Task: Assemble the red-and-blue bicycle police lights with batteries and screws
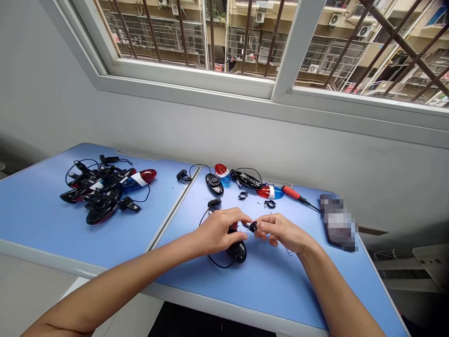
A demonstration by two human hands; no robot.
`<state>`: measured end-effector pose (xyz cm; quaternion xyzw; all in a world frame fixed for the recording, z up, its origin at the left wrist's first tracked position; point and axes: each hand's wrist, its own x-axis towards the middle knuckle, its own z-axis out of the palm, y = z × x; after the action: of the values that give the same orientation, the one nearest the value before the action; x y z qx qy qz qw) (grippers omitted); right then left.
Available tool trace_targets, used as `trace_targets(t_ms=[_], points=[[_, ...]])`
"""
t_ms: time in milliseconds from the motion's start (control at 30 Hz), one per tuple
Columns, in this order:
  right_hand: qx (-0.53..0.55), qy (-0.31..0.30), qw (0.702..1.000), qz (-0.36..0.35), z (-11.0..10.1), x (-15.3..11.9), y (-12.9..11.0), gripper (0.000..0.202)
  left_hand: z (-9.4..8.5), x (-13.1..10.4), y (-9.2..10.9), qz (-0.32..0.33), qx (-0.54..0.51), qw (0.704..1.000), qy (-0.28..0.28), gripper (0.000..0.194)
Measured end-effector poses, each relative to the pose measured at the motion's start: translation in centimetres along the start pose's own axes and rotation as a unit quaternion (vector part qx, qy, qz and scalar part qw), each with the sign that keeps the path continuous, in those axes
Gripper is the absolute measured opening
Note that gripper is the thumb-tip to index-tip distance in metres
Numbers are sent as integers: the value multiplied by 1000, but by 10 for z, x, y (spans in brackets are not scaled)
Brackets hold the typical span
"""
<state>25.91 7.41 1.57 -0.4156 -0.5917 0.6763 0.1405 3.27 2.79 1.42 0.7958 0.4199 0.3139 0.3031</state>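
My right hand [280, 230] pinches a small black plastic part [253, 226] between thumb and fingers; its exact kind is too small to tell. Facing it from the left is my left hand [224, 229], thumb and index finger apart, with the index fingertip close to or touching that part. Under my left hand lies a black oval housing [237, 252], partly covered by the fingers. A thin black cable [219, 266] loops from it to a small black switch piece [214, 203] behind the hand.
Behind my hands lie two black ring clamps [242, 195] [270, 204], red-white-blue lenses [222, 172] [270, 192], a black housing [214, 184] and a red-handled screwdriver [294, 194]. A blurred phone-like object [336, 224] lies right. Several cabled light units [105, 192] are heaped on the left table.
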Motion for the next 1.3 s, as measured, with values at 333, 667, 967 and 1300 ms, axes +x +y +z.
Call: trace_targets(t_ms=[333,667,967,1300], points=[[-72,188,973,-114,17,14,15,33,3,28,-8,-62,-116,988,86,20],[-533,192,799,-202,30,21,34,24,-24,19,-22,-232,-371,890,128,43],[-571,227,697,-369,40,45,39,34,-17,16,-28,-245,-405,878,69,46],[-506,290,704,-406,41,46,42,17,-12,20,-17,-192,-369,899,139,29]])
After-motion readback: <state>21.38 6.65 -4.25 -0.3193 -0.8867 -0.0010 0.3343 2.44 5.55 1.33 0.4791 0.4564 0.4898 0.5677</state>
